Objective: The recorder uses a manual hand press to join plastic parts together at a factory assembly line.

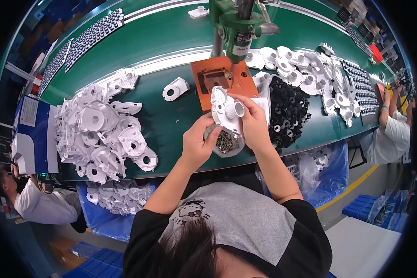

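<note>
Between my two hands is a white plastic housing [224,111] with a round ribbed tube sticking up from it. My left hand [200,141] grips its lower left edge, thumb on top. Fingers of my right hand [254,121] close round its right side. Just under it sits a clear bag of small screws [227,142], partly hidden by the housing and my hands. Beyond the housing lies an orange fixture plate [204,92], and the green press [236,34] stands over it. A single white housing [175,89] rests left of the fixture.
White housings [95,120] are heaped at left, beside a blue-and-white machine [34,134]. Black parts [287,111] pile up at right, with more white assemblies [306,69] behind. Blue-lined bins [113,227] [333,171] stand below the table edge. Other people sit at both sides.
</note>
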A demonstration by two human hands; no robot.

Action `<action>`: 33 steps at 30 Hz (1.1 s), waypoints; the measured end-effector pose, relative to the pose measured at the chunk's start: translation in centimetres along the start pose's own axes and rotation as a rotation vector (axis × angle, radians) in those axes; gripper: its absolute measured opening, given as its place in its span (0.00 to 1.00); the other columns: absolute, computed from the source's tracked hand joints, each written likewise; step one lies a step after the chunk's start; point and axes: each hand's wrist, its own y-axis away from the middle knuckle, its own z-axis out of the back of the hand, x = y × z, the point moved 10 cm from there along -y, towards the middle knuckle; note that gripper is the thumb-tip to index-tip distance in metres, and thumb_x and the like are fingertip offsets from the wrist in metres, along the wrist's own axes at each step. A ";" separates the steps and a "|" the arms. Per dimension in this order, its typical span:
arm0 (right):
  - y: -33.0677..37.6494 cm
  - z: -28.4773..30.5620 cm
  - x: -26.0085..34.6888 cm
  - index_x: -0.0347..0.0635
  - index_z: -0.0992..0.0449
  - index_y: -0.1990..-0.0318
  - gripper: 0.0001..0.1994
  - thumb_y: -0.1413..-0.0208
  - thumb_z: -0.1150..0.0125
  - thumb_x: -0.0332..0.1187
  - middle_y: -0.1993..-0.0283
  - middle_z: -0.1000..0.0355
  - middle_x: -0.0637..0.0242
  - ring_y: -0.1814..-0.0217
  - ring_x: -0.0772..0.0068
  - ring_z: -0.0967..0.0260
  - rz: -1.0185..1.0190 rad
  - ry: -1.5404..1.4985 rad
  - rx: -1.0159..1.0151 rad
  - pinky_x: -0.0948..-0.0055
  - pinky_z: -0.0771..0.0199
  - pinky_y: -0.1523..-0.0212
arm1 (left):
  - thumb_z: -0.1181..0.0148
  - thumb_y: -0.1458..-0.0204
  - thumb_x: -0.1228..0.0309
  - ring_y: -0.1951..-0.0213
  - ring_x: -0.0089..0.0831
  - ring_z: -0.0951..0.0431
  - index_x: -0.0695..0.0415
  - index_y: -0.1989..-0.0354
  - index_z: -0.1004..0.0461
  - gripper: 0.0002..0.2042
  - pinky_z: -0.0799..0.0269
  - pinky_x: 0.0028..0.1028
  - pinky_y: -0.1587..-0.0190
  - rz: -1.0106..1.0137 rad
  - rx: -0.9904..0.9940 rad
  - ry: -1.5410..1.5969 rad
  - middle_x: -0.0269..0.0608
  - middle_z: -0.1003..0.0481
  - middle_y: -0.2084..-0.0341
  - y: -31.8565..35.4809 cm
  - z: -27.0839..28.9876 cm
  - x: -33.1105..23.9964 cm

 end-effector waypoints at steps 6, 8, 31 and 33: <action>1.1 0.1 0.7 0.34 0.29 0.59 0.13 0.37 0.59 0.32 0.65 0.28 0.68 0.63 0.82 0.33 0.098 0.112 -0.111 0.80 0.33 0.62 | 0.40 0.50 0.72 0.55 0.36 0.25 0.63 0.54 0.32 0.16 0.32 0.27 0.52 -0.336 0.050 -0.409 0.50 0.28 0.55 0.2 -1.6 -3.4; 1.0 1.0 0.5 0.34 0.30 0.64 0.12 0.37 0.59 0.33 0.71 0.30 0.66 0.67 0.81 0.35 0.170 0.290 -0.178 0.77 0.34 0.66 | 0.37 0.53 0.71 0.49 0.35 0.30 0.63 0.47 0.38 0.25 0.36 0.30 0.47 -0.087 0.054 -0.203 0.50 0.33 0.49 0.5 -1.7 -0.8; 3.3 29.3 5.6 0.37 0.30 0.69 0.06 0.53 0.42 0.29 0.78 0.29 0.55 0.75 0.62 0.29 0.064 1.217 -0.550 0.68 0.32 0.71 | 0.48 0.47 0.65 0.73 0.28 0.27 0.66 0.67 0.26 0.14 0.33 0.27 0.67 0.146 0.203 -0.477 0.45 0.25 0.76 -15.9 3.3 7.2; 3.1 30.7 5.1 0.37 0.29 0.70 0.06 0.54 0.42 0.29 0.78 0.29 0.58 0.77 0.66 0.30 0.094 1.227 -0.553 0.70 0.32 0.72 | 0.48 0.46 0.66 0.75 0.27 0.29 0.67 0.67 0.26 0.14 0.33 0.28 0.69 0.160 0.224 -0.510 0.44 0.26 0.77 -16.2 2.6 7.4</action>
